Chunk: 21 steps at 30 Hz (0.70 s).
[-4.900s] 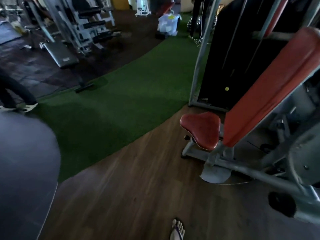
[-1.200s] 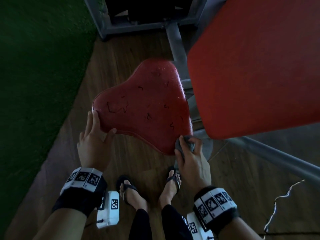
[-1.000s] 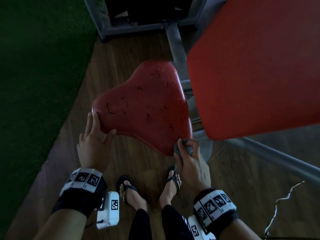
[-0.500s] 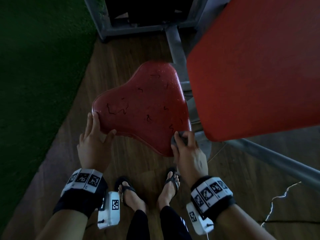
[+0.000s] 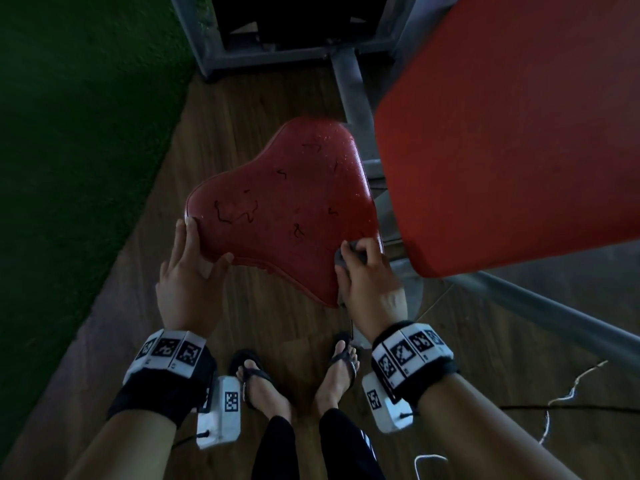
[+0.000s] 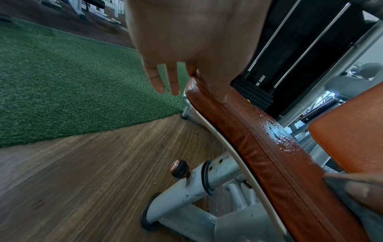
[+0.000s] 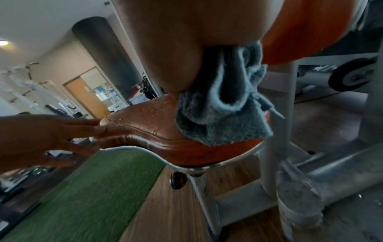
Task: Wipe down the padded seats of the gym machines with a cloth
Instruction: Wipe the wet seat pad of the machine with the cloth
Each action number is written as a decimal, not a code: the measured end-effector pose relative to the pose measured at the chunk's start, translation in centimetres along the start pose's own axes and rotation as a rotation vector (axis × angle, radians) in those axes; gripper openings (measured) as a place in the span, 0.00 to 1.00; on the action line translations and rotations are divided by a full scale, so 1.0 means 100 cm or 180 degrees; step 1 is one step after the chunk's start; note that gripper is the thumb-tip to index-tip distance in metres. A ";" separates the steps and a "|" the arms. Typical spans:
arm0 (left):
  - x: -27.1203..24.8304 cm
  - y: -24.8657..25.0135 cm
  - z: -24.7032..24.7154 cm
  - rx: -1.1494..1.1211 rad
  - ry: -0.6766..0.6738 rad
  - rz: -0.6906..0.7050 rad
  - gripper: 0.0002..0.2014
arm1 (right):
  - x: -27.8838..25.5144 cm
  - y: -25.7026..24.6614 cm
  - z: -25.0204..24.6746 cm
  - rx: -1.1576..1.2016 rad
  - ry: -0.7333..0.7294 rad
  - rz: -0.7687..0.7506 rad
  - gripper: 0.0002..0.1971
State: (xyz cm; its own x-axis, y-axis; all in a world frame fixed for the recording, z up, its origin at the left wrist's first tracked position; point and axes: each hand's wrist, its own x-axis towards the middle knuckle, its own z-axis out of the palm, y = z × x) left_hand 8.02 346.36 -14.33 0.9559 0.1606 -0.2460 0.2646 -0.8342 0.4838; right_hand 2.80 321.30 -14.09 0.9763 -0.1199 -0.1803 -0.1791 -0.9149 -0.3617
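The red padded seat of the machine lies in front of me, wet with droplets and marked with dark squiggles. My left hand rests on its near left corner with straight fingers; in the left wrist view the thumb lies on the seat and the left hand fingers hang past the edge. My right hand grips a bunched grey-blue cloth and presses it on the seat's near right edge. The right wrist view shows the cloth draped over the seat rim.
An orange-red backrest overhangs the seat's right side. The grey metal frame runs behind and beneath it. Green turf lies to the left and wooden floor below. My feet in flip-flops stand close. A knob sticks out under the seat.
My right hand has slid the cloth from the seat's near tip up along the right edge. The left hand has stayed on the left corner.
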 end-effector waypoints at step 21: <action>-0.001 0.001 0.002 -0.0162 0.0095 0.0058 0.39 | -0.033 0.008 0.014 -0.0138 0.0101 -0.0290 0.27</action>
State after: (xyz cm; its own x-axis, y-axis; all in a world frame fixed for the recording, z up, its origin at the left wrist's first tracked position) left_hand 7.94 346.17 -14.40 0.9638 0.1619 -0.2120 0.2526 -0.8094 0.5302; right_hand -0.71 321.45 -15.04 0.9918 -0.0469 -0.1190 -0.0846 -0.9383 -0.3352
